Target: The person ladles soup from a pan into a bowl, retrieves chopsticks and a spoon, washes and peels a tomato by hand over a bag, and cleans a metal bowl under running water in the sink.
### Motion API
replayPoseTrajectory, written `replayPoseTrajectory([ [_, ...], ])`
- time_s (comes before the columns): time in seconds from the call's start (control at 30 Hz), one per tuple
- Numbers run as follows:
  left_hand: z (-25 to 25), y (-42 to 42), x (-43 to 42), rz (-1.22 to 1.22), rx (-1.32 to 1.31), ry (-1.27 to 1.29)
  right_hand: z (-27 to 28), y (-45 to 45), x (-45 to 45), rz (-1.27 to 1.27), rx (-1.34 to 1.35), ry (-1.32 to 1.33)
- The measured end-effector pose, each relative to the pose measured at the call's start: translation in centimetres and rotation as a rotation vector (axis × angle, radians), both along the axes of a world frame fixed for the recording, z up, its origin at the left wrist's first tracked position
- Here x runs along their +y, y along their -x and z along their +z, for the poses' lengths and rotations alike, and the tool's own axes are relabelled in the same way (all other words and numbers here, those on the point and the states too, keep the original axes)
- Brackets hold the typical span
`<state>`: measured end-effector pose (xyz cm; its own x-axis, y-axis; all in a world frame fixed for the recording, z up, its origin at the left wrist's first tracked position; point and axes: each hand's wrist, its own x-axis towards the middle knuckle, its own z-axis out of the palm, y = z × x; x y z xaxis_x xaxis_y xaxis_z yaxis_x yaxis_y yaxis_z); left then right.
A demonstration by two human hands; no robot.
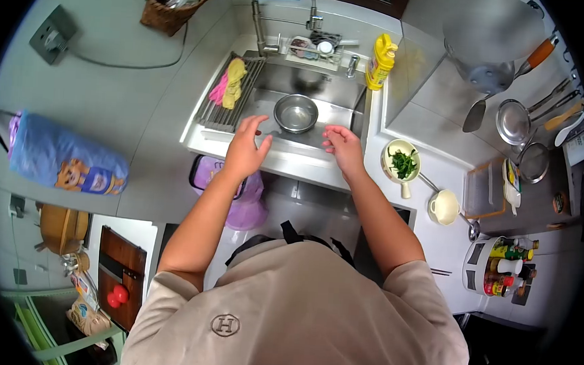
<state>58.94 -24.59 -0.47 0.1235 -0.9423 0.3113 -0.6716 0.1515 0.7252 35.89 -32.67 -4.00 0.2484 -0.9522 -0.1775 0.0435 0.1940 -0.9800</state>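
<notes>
Well to the left of the sink (pixel 338 113), a blue bag (pixel 69 157) with a printed bear hangs against the grey wall. Nearer the wearer, also left of the sink, a dark wooden cutting board (pixel 130 243) bears a black-bladed knife (pixel 112 265) and two round red tomatoes (pixel 120 293). A woven basket (pixel 165 14) hangs beyond the sink's left end, with a clear plastic bag in it. Across the left part of the sink lies a slatted drying rack (pixel 215 114), a pink cloth (pixel 219 88) and a yellow cloth (pixel 234 83) draped side by side on it. Below the sink's front edge stands a bin with a lilac liner (pixel 248 206).

The left hand (pixel 248 144) is over the left end of the sink's front edge, fingers parted and gently bent, grasping nothing. The stainless-steel bowl (pixel 295 114) sits inside the sink, between the two hands and touched by neither. The right hand (pixel 343 147) is over the right end of the sink's front edge, fingers loosely curled, with nothing visible in its grasp.

A yellow detergent bottle (pixel 379 65) stands at the sink's back right corner. On the counter right of the sink is a pale handled bowl (pixel 406 190) of chopped greens (pixel 403 163), then a cream pot (pixel 443 208). Farther right of the sink, a white rack (pixel 474 266) holds condiment bottles (pixel 509 266).
</notes>
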Motion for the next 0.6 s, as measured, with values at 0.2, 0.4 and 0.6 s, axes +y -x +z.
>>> replayPoseTrajectory([
  [0.2,-1.3,0.8,-7.0,-0.055,-0.03,-0.026,-2.4,1.3,-4.6,-0.07,-0.029,-0.021],
  [0.4,-3.0,-2.1,-15.5,-0.048,0.044,-0.069,-3.8,-0.6,-10.7,-0.073,-0.002,-0.081],
  [0.6,-7.7,-8.7,-28.9,-0.014,0.208,-0.156,-5.6,-4.2,-18.1,-0.101,0.047,-0.175],
])
